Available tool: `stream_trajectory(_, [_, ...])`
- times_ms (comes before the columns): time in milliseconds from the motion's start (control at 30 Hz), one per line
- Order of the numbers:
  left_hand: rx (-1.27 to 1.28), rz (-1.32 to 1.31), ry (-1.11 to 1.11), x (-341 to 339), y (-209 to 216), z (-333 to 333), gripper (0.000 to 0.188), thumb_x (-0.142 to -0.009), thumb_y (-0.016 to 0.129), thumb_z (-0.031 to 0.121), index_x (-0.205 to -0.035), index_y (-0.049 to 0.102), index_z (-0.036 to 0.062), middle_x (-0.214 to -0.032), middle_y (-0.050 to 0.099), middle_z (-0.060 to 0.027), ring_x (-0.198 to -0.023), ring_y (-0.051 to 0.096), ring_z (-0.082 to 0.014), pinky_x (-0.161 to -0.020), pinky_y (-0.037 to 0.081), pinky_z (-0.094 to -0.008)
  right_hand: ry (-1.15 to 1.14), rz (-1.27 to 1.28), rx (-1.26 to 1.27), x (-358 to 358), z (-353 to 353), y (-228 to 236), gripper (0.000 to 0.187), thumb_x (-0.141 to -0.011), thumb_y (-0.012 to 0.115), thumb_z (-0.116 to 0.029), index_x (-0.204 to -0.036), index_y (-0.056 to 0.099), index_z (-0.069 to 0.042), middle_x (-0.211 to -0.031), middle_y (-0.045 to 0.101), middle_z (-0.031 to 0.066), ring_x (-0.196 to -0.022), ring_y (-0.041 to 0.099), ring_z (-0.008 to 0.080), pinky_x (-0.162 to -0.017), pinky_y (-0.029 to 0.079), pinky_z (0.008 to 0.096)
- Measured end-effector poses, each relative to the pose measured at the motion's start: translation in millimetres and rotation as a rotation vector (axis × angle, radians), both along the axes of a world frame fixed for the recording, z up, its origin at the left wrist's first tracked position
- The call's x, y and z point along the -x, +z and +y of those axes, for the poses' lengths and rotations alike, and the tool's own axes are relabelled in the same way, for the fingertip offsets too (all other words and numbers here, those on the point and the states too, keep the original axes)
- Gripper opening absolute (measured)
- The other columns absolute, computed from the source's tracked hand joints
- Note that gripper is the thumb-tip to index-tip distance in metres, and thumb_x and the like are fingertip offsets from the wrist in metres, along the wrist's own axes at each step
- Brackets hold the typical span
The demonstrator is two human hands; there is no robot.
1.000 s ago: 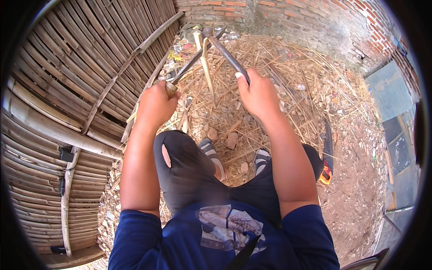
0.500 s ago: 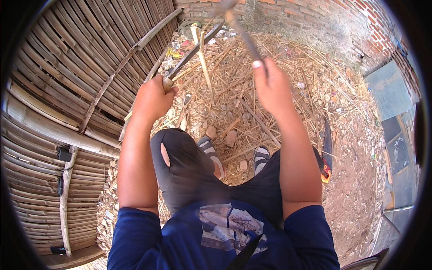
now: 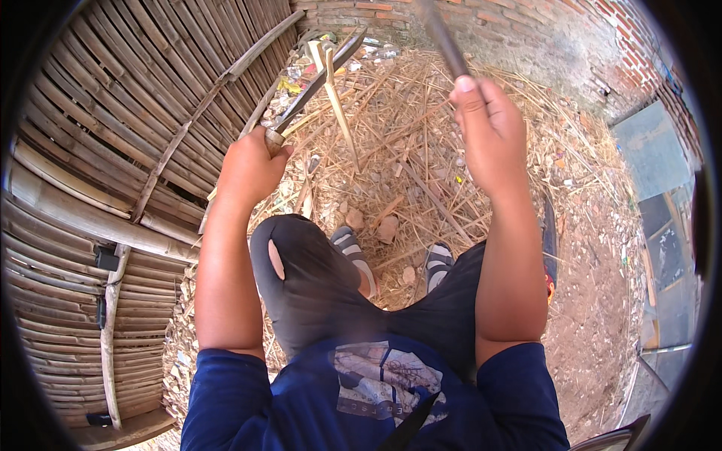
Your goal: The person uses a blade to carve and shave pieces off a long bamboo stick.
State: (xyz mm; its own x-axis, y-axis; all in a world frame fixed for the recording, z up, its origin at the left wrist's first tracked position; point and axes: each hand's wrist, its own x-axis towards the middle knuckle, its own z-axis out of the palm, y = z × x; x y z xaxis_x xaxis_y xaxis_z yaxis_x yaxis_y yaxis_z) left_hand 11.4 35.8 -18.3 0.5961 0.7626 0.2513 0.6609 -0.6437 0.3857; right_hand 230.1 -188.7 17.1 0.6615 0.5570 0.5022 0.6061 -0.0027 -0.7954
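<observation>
My left hand (image 3: 252, 167) is wrapped round the wooden handle of a machete (image 3: 307, 92), its long dark blade pointing up and to the right. The blade runs through a pale split stick (image 3: 338, 113), which stands tilted with its foot in the litter. Above the blade the stick's top is parted into two pieces. Farther right, my right hand (image 3: 492, 139) grips the dark handle of a hammer (image 3: 448, 46), raised apart from the blade. The hammer's head lies beyond the upper edge of the view.
A bamboo slat wall (image 3: 135, 113) rises close on the left, and a brick wall (image 3: 519, 30) closes the far side. Dry straw and splinters (image 3: 421, 143) cover the ground, with stones (image 3: 386, 229) between my feet. Grey panels (image 3: 654, 150) lean at the right.
My right hand has moved right and slightly nearer, taking the hammer away from the blade. The machete and the stick's top have shifted slightly left; the stick's parted top looks wider.
</observation>
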Motion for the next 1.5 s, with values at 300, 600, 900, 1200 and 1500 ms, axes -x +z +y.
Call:
stream_trajectory(300, [-0.022,0.029,0.006,-8.2,7.8,-5.9,0.038,-0.087,0.077,0.028,-0.103,0.066,-0.005,-0.089,0.07,-0.0266,-0.087,0.069,-0.043,-0.079,0.052,-0.0471,-0.108,-0.202,0.316,4.5,35.7,-40.0,0.035,-0.105,0.053,-0.036,-0.094,0.059,-0.003,-0.063,0.063,0.015,-0.058,0.066,0.0323,-0.056,0.051,0.0458])
stream_trajectory(600, [0.008,0.028,0.01,-5.8,10.6,-5.4,0.039,-0.085,0.078,0.03,-0.095,0.065,-0.005,-0.089,0.07,-0.0285,-0.09,0.068,-0.0462,-0.08,0.053,-0.0499,-0.067,-0.067,0.079,10.7,16.9,-11.6,0.041,-0.105,0.054,-0.041,-0.092,0.063,-0.003,-0.062,0.062,0.0085,-0.055,0.062,0.0243,-0.051,0.045,0.0389])
stream_trajectory(900, [-0.007,0.013,-0.032,-12.5,6.4,-12.3,0.038,-0.086,0.077,0.029,-0.096,0.065,-0.0051,-0.089,0.07,-0.0287,-0.09,0.068,-0.0464,-0.08,0.053,-0.0499,-0.122,-0.294,-0.139,6.4,13.5,-31.2,0.032,-0.105,0.055,-0.033,-0.096,0.057,-0.002,-0.062,0.062,0.0098,-0.056,0.066,0.0223,-0.051,0.049,0.0396])
stream_trajectory(1200, [-0.004,0.03,0.003,-2.5,7.6,-6.2,0.038,-0.086,0.076,0.027,-0.103,0.067,-0.0054,-0.093,0.07,-0.0288,-0.091,0.069,-0.0441,-0.082,0.052,-0.0474,-0.078,-0.139,0.341,5.4,28.1,-30.1,0.037,-0.105,0.053,-0.037,-0.096,0.061,-0.002,-0.07,0.066,0.0192,-0.065,0.067,0.0414,-0.061,0.052,0.0499])
stream_trajectory(1500, [-0.038,0.047,-0.047,-11.5,6.6,-11.4,0.037,-0.086,0.077,0.028,-0.095,0.064,-0.0054,-0.089,0.07,-0.0291,-0.091,0.067,-0.0466,-0.081,0.053,-0.0506,-0.095,-0.253,-0.416,10.1,0.4,-4.3,0.036,-0.106,0.056,-0.037,-0.095,0.058,-0.003,-0.06,0.057,0.0059,-0.049,0.057,0.0181,-0.047,0.043,0.0361])
